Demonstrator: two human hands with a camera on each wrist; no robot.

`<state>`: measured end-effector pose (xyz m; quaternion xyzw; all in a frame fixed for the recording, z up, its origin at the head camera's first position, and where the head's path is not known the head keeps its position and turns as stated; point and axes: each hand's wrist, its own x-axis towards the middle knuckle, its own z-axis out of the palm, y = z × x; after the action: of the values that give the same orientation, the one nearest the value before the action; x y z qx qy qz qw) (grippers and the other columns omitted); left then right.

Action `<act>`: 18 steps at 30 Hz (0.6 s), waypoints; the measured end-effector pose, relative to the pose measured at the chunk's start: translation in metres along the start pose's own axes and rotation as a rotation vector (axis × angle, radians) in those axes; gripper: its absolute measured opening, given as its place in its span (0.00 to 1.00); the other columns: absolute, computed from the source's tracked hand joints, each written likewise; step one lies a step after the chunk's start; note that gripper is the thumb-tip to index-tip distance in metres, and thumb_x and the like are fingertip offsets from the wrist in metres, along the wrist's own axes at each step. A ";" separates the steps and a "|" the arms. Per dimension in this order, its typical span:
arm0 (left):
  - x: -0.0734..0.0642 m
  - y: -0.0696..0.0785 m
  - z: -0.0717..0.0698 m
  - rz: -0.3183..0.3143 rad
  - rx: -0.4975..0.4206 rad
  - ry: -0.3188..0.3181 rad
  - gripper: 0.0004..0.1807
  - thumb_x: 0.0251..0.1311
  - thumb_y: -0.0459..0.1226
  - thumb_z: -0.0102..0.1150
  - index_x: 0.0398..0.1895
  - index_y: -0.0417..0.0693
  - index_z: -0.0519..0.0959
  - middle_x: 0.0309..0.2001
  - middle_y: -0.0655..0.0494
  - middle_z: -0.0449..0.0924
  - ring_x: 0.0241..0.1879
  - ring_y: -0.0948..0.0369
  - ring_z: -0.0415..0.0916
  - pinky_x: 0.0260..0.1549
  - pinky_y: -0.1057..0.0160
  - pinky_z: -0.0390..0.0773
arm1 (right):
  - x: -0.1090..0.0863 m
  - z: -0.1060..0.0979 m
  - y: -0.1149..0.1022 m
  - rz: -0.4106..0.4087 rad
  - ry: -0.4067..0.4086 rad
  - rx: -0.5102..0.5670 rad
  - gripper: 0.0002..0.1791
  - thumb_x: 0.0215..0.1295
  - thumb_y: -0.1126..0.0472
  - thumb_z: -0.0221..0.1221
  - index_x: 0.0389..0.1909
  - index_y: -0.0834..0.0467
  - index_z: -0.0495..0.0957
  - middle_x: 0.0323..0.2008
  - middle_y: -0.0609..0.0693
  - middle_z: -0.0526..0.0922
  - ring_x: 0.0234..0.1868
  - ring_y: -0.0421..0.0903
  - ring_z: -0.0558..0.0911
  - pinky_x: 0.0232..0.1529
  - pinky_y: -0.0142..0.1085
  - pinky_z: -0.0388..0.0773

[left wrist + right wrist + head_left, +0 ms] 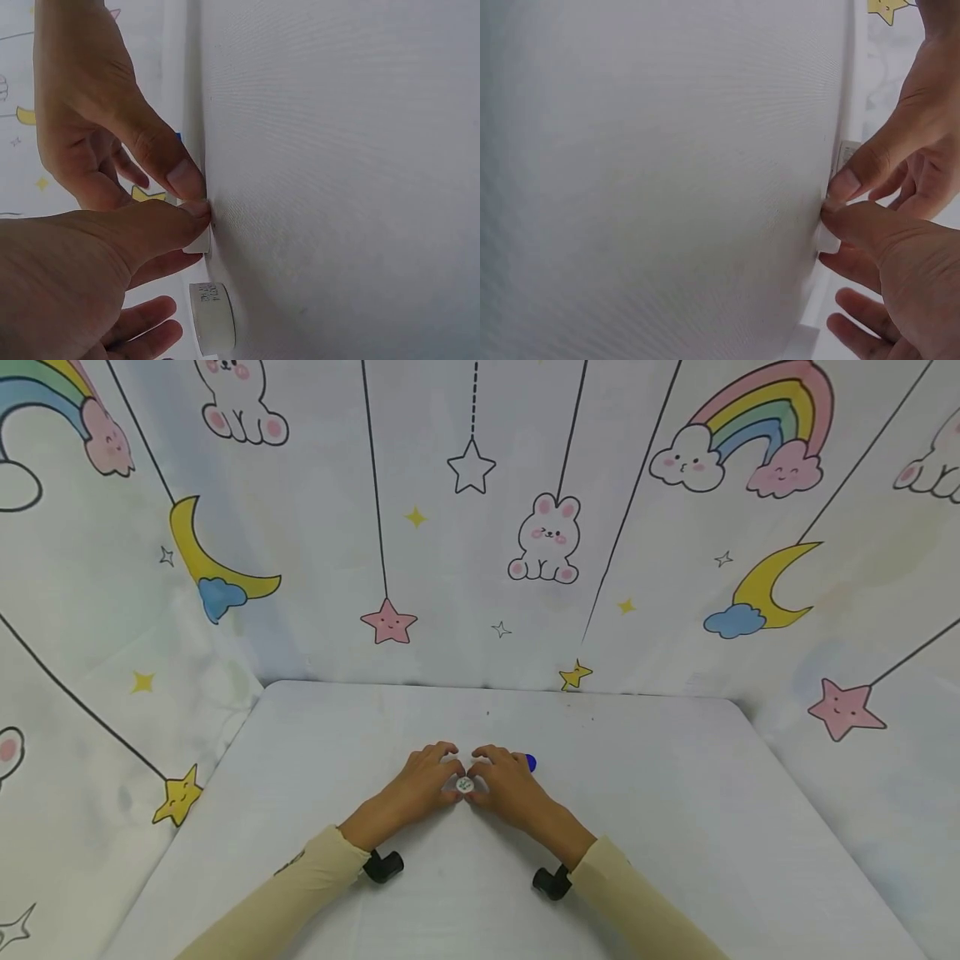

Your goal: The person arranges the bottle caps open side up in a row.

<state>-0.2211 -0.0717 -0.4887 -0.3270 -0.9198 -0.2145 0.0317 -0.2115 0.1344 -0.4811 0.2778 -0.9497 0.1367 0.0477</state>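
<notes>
A small round white piece [465, 785] with dark green marks on top stands at the table surface between both hands. My left hand [429, 778] pinches it from the left with thumb and fingers. From the right, my right hand [513, 785] pinches the same piece, and the two thumbs meet at its near side. Both wrist views show the white side of the piece [198, 241] partly hidden by the thumbs. Close by the left fingers, a short white cylinder [214, 319] with printed lettering rests on the table; the left hand hides it in the head view.
A blue rounded thing [531, 763] shows just behind the right hand, mostly hidden. The white table [660, 777] ends at a printed cloth wall [315, 527] at the back and sides. A black wrist camera [385, 866] hangs under the left forearm, another [552, 882] under the right.
</notes>
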 end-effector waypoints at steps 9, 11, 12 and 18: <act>0.000 0.002 -0.003 0.001 0.003 -0.005 0.12 0.65 0.40 0.74 0.48 0.49 0.84 0.64 0.41 0.75 0.66 0.42 0.72 0.60 0.38 0.72 | 0.000 0.000 0.000 -0.004 -0.002 0.005 0.14 0.66 0.49 0.73 0.47 0.50 0.89 0.65 0.52 0.80 0.69 0.54 0.77 0.64 0.59 0.71; 0.000 0.002 -0.003 -0.001 0.002 -0.004 0.12 0.65 0.40 0.74 0.48 0.49 0.84 0.64 0.42 0.75 0.66 0.42 0.72 0.60 0.38 0.72 | 0.001 0.000 0.000 -0.001 -0.007 0.003 0.14 0.67 0.49 0.73 0.48 0.50 0.89 0.65 0.52 0.80 0.69 0.54 0.76 0.64 0.59 0.71; 0.000 0.002 -0.003 -0.002 0.003 -0.003 0.12 0.65 0.40 0.73 0.48 0.48 0.84 0.64 0.42 0.75 0.65 0.42 0.72 0.60 0.38 0.72 | 0.001 0.000 -0.001 0.000 -0.011 0.002 0.14 0.67 0.48 0.73 0.48 0.50 0.89 0.66 0.52 0.80 0.69 0.54 0.76 0.64 0.59 0.71; -0.001 0.002 -0.002 0.013 0.024 0.009 0.13 0.66 0.41 0.73 0.49 0.48 0.84 0.64 0.42 0.75 0.65 0.43 0.73 0.60 0.39 0.72 | 0.001 -0.004 -0.001 -0.003 -0.031 0.010 0.15 0.67 0.47 0.72 0.49 0.51 0.89 0.66 0.53 0.80 0.70 0.55 0.75 0.64 0.60 0.71</act>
<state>-0.2193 -0.0721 -0.4870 -0.3317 -0.9200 -0.2046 0.0411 -0.2117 0.1337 -0.4768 0.2816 -0.9491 0.1372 0.0316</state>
